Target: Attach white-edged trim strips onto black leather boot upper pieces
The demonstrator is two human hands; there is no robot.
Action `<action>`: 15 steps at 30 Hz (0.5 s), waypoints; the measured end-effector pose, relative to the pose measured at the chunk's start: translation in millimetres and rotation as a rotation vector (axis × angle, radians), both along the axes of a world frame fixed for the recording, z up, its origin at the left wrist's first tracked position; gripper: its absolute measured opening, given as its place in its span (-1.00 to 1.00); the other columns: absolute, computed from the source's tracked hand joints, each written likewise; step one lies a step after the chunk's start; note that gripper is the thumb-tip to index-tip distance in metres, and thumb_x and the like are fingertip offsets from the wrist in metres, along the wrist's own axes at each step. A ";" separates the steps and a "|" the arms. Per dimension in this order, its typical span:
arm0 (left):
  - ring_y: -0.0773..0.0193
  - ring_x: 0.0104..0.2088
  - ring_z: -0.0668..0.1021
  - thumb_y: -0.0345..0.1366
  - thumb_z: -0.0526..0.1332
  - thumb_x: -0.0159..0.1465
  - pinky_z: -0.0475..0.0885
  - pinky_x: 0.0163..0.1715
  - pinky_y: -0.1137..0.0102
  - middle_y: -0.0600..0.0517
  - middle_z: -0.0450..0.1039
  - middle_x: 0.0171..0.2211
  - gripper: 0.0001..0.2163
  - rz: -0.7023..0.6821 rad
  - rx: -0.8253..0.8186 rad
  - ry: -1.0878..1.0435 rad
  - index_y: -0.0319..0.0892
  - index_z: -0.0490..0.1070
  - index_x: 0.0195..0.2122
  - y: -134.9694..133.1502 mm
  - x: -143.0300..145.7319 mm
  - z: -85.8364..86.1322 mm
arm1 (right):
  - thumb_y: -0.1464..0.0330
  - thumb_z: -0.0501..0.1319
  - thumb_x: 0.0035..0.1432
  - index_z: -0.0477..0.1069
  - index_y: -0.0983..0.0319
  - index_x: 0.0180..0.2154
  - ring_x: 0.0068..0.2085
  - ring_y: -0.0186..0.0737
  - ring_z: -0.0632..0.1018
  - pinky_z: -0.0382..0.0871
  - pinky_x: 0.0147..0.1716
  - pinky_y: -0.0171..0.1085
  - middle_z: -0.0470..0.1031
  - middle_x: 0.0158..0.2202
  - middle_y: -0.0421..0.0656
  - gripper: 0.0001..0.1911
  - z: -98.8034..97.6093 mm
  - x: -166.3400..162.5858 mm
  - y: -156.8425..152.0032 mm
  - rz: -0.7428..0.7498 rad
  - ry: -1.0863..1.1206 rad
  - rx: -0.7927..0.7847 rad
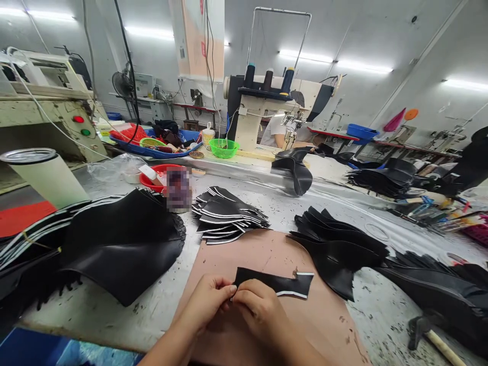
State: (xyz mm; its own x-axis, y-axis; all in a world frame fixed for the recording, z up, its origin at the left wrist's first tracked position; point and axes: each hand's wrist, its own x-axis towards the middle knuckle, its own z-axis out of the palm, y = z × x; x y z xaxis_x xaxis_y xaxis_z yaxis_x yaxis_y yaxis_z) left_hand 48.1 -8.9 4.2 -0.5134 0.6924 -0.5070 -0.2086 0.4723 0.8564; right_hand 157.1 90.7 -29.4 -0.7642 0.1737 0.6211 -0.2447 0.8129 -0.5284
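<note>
A narrow black leather strip with a white edge (284,282) lies on a brown cardboard sheet (267,254) near the table's front. My left hand (208,300) and my right hand (259,307) meet at the strip's left end, fingers pinched together on it. A fanned stack of similar black pieces with white edges (226,213) lies just behind the cardboard. Large black leather pieces (122,244) are piled to the left, and more black pieces (335,244) are spread to the right.
A hammer (430,333) lies at the front right. A red bowl (158,175), a green bowl (223,147) and a blue tray (152,147) stand farther back. A sewing machine with thread cones (267,101) sits behind, with a person seated beyond it. A white cylinder (46,175) stands at left.
</note>
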 end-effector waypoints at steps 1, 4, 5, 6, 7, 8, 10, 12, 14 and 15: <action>0.46 -0.66 0.31 -0.33 0.20 0.19 0.21 -0.61 0.50 0.25 0.20 -0.71 -0.79 -0.002 -0.003 0.010 -0.21 0.29 -0.58 0.8 0.2 -0.4 | 0.51 0.04 0.22 0.42 0.22 -0.37 -0.40 -0.30 0.46 0.35 -0.42 -0.36 0.47 -0.42 -0.14 -0.78 0.0 0.8 -1.3 -0.017 0.005 0.003; 0.47 -0.66 0.31 -0.37 0.18 0.23 0.23 -0.61 0.51 0.24 0.22 -0.68 -0.79 -0.008 -0.017 0.029 -0.23 0.28 -0.56 3.2 0.6 -3.0 | 0.54 0.02 0.17 0.38 0.22 -0.43 -0.43 -0.28 0.42 0.31 -0.46 -0.34 0.43 -0.45 -0.15 -0.76 1.7 2.0 -5.7 -0.084 -0.051 0.009; 0.48 -0.66 0.31 -0.37 0.18 0.23 0.24 -0.62 0.51 0.24 0.23 -0.67 -0.79 -0.011 -0.022 0.034 -0.23 0.28 -0.56 3.8 0.7 -4.2 | 0.56 0.02 0.13 0.36 0.22 -0.46 -0.43 -0.27 0.41 0.29 -0.47 -0.33 0.41 -0.46 -0.15 -0.77 2.5 1.9 -6.8 -0.103 -0.094 -0.004; 0.48 -0.65 0.31 -0.37 0.18 0.23 0.24 -0.62 0.52 0.23 0.24 -0.66 -0.79 -0.014 -0.027 0.037 -0.23 0.28 -0.55 4.1 0.8 -5.3 | 0.58 0.03 0.07 0.34 0.22 -0.48 -0.43 -0.27 0.40 0.28 -0.47 -0.33 0.39 -0.46 -0.15 -0.79 3.5 1.5 -7.5 -0.115 -0.146 -0.029; 0.48 -0.65 0.31 -0.37 0.19 0.23 0.24 -0.62 0.52 0.23 0.24 -0.65 -0.79 -0.016 -0.030 0.040 -0.23 0.27 -0.55 4.4 0.9 -6.2 | 0.60 0.04 0.01 0.31 0.21 -0.49 -0.43 -0.26 0.39 0.27 -0.46 -0.33 0.37 -0.46 -0.16 -0.80 4.5 1.0 -7.6 -0.117 -0.200 -0.066; 0.48 -0.65 0.31 -0.36 0.19 0.23 0.24 -0.62 0.52 0.23 0.24 -0.65 -0.78 -0.019 -0.033 0.042 -0.23 0.27 -0.55 4.5 0.9 -6.9 | 0.61 0.04 -0.05 0.29 0.21 -0.51 -0.42 -0.26 0.39 0.26 -0.46 -0.33 0.36 -0.46 -0.17 -0.80 5.5 0.4 -7.3 -0.109 -0.246 -0.110; 0.48 -0.65 0.32 -0.35 0.19 0.23 0.25 -0.62 0.52 0.23 0.25 -0.65 -0.79 -0.024 -0.033 0.043 -0.23 0.27 -0.55 4.3 0.7 -7.6 | 0.62 0.05 -0.09 0.28 0.21 -0.51 -0.39 -0.27 0.39 0.26 -0.43 -0.34 0.34 -0.44 -0.19 -0.80 7.0 -0.7 -5.2 -0.073 -0.303 -0.202; 0.48 -0.65 0.32 -0.35 0.20 0.22 0.25 -0.62 0.51 0.23 0.26 -0.64 -0.79 -0.024 -0.027 0.041 -0.23 0.27 -0.54 4.0 0.2 -7.4 | 0.61 0.06 -0.06 0.28 0.21 -0.50 -0.35 -0.27 0.39 0.27 -0.39 -0.33 0.32 -0.42 -0.19 -0.81 7.6 -0.8 -1.6 -0.030 -0.320 -0.276; 0.48 -0.66 0.32 -0.33 0.21 0.20 0.25 -0.62 0.51 0.23 0.25 -0.65 -0.81 -0.016 -0.018 0.041 -0.22 0.27 -0.54 3.6 -0.3 -7.2 | 0.57 0.08 -0.01 0.28 0.20 -0.50 -0.33 -0.27 0.40 0.29 -0.35 -0.32 0.32 -0.40 -0.19 -0.84 7.0 1.4 3.2 0.016 -0.313 -0.341; 0.47 -0.67 0.32 -0.31 0.22 0.17 0.24 -0.62 0.51 0.24 0.24 -0.66 -0.81 -0.010 -0.013 0.043 -0.21 0.27 -0.53 3.5 -0.4 -7.5 | 0.53 0.11 0.01 0.27 0.20 -0.49 -0.30 -0.25 0.41 0.30 -0.32 -0.30 0.33 -0.38 -0.18 -0.87 6.3 3.5 6.0 0.043 -0.296 -0.384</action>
State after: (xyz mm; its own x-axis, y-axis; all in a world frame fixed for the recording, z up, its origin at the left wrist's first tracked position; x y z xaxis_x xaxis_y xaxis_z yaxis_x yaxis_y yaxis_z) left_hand 47.7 -5.4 -3.3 -0.5279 0.6908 -0.4941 -0.1675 0.4857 0.8579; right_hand 160.6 96.7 -23.1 -0.9100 0.3118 0.2733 -0.0681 0.5379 -0.8403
